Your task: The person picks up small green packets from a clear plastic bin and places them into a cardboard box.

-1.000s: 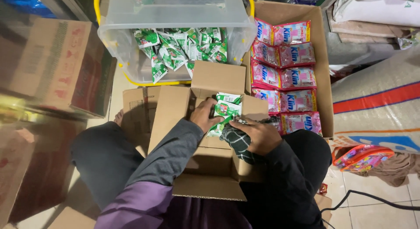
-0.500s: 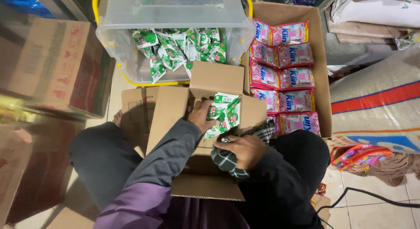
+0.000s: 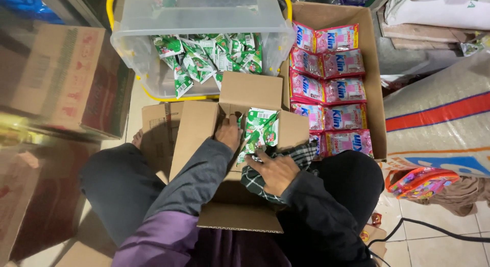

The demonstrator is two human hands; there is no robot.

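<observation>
Left hand point(image 3: 228, 133) reaching into open cardboard box point(image 3: 204, 129) at frame centre, grip hidden, right hand point(image 3: 274, 170) loosely spread beside green-and-white sachets point(image 3: 260, 128) atop checked cloth point(image 3: 301, 155), clear plastic tub point(image 3: 199, 22) above.

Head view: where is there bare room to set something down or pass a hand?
Free: the near half of the clear bin, in front of the green sachets, and tiled floor at lower right beside the cable. Crowded: the open box holding both the left hand and right hand, and the pink-packet carton.
</observation>
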